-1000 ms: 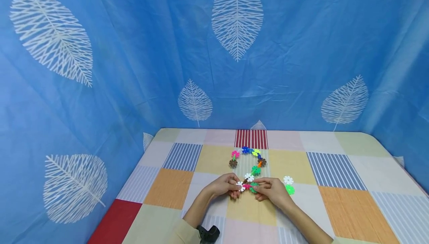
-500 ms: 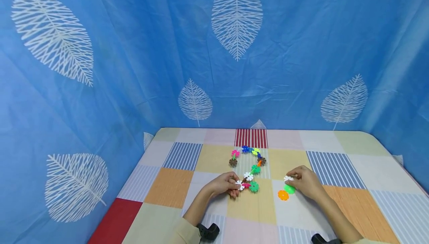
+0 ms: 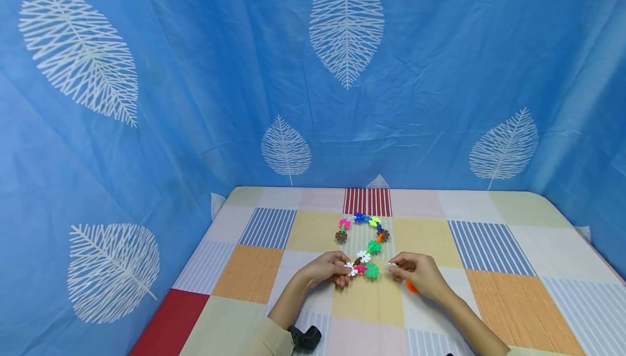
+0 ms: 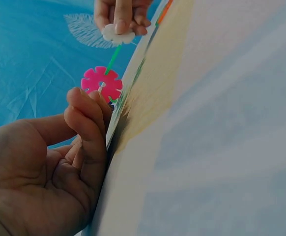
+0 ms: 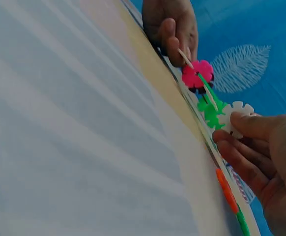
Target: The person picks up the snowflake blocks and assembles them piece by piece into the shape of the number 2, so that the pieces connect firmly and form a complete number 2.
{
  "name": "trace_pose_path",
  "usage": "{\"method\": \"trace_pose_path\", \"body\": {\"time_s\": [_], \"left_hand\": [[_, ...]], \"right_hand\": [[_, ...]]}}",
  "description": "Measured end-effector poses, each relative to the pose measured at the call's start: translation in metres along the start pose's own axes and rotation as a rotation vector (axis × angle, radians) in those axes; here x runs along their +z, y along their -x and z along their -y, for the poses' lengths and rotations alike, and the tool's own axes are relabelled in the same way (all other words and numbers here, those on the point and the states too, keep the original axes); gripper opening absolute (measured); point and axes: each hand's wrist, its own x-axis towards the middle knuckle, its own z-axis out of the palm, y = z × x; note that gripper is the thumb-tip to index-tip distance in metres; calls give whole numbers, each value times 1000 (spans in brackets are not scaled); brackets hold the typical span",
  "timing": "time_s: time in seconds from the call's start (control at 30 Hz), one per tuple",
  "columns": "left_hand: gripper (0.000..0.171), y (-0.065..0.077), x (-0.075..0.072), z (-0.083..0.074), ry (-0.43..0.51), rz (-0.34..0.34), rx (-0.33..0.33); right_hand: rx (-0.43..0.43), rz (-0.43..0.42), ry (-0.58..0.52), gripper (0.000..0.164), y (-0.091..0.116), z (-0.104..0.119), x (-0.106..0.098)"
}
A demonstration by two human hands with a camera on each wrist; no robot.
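Observation:
A chain of colourful interlocking flower-shaped plastic discs lies on the cloth, curving at its far end. My left hand (image 3: 325,270) pinches the white disc (image 3: 350,270) at its near left end. Joined to that disc are a pink disc (image 3: 360,269) and then a green disc (image 3: 372,270). Just right of the green disc, my right hand (image 3: 419,273) pinches a loose white disc (image 5: 237,114) between thumb and fingers. A small gap separates the two in the head view. The left wrist view shows the left fingers curled, with the pink disc (image 4: 101,82) beyond them.
An orange disc (image 3: 411,287) lies beside the right hand, partly covered by it. A light green disc's edge (image 5: 243,223) shows past it in the right wrist view. The patchwork cloth (image 3: 364,339) covers the table, and a blue leaf-patterned curtain (image 3: 415,100) stands behind.
My right hand left the green disc, set down an orange disc at right, took the white disc there and carried it back left to the chain. My left hand stays in place.

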Motion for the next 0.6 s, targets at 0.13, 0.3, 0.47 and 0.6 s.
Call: {"method": "trace_pose_path", "body": {"time_s": [0.13, 0.3, 0.47, 0.6], "left_hand": [[8, -1, 0, 0, 7, 5, -6], [6, 0, -1, -1, 16, 6, -4], [7, 1, 0, -1, 19, 8, -5], [7, 1, 0, -2, 17, 10, -4]], "right_hand": [[-34, -11, 15, 7, 0, 1, 9], [-57, -52, 48, 5, -2, -24, 18], [-72, -64, 97, 5, -3, -32, 19], [-96, -80, 134, 5, -2, -33, 19]]}}
